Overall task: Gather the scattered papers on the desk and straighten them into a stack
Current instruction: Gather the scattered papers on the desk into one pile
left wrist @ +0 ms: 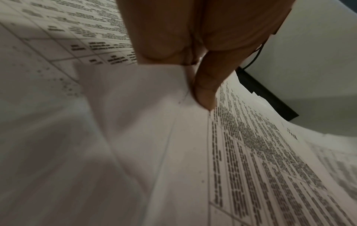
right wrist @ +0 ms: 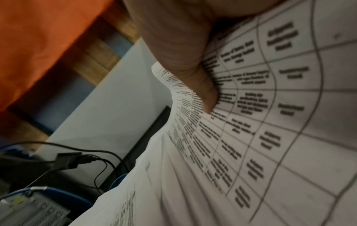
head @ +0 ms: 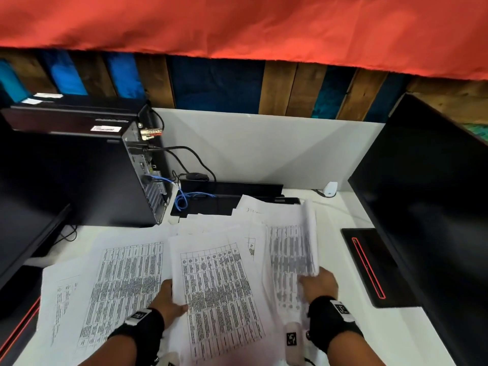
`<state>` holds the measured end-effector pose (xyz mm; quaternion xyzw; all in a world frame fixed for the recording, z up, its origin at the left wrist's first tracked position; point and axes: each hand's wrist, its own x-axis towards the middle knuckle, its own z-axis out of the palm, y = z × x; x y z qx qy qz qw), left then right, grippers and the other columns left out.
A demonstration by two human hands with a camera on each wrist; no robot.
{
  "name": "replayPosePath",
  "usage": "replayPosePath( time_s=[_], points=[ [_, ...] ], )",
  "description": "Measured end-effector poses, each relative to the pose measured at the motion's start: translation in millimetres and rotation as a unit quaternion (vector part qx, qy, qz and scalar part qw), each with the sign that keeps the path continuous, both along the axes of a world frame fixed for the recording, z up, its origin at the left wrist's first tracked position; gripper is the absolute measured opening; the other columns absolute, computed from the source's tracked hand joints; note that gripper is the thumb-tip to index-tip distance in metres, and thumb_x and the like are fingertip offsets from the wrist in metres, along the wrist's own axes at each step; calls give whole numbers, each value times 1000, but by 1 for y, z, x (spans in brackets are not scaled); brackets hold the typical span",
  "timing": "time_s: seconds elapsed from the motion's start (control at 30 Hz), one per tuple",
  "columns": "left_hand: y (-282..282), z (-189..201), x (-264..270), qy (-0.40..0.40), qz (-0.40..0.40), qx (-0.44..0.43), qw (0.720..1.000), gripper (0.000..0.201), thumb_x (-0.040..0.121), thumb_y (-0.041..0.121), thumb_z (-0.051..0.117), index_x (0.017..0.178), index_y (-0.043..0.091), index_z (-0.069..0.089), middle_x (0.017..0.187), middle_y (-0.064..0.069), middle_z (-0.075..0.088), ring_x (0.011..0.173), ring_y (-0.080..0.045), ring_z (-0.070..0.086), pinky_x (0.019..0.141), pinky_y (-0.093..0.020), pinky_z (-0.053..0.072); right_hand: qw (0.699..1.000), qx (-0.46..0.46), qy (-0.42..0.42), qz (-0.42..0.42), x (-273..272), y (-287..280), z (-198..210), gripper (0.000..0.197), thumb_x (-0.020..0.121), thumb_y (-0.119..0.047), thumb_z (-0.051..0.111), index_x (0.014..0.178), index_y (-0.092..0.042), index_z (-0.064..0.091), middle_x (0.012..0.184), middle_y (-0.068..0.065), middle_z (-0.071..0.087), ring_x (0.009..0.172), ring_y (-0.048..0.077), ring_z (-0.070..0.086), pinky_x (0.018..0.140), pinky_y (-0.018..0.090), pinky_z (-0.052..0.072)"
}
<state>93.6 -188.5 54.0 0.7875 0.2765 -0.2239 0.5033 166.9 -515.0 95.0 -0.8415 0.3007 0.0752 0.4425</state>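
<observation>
Several white sheets printed with tables lie fanned over the white desk [head: 330,228]. My left hand [head: 169,297] pinches the left edge of a middle bundle of sheets [head: 219,286]; in the left wrist view its thumb [left wrist: 206,91] presses on that paper [left wrist: 154,137]. My right hand [head: 318,283] grips a curled bundle of sheets [head: 293,249] at the right, lifted and bent upward. In the right wrist view the thumb [right wrist: 203,91] lies across the printed grid [right wrist: 270,122]. A loose sheet [head: 113,291] lies flat on the desk to the left.
A black computer tower [head: 79,175] with cables stands at the back left. A black keyboard [head: 227,196] lies behind the papers. A large black monitor [head: 427,207] stands at the right with its base [head: 369,265] beside the papers. A white divider [head: 264,149] closes the back.
</observation>
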Motion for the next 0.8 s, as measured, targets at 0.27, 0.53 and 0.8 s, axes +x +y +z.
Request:
replayPosePath(
  time_s=[0.27,0.53,0.8],
  points=[
    [0,-2,1,9,-12,12,1000,78,83,-1,64,145,8,17,145,-21,39,132,-34,41,108,-40,33,957,-142,-243,-68,17,-23,99,14,84,-16,63,89,-3,66,69,13,60,74,36,64,70,37,53],
    [-5,6,1,7,-11,-1,1000,73,91,5,55,148,8,10,153,-20,27,140,-32,30,111,-39,28,936,34,-349,-18,17,-10,148,17,82,-10,70,99,-7,67,82,9,66,72,22,63,69,31,52],
    [-7,12,5,16,70,-68,995,99,74,83,24,150,19,17,158,-9,19,145,-28,21,117,-48,15,988,47,-57,137,6,44,26,29,75,-12,74,98,-12,57,85,11,63,61,21,58,49,25,48]
  ],
)
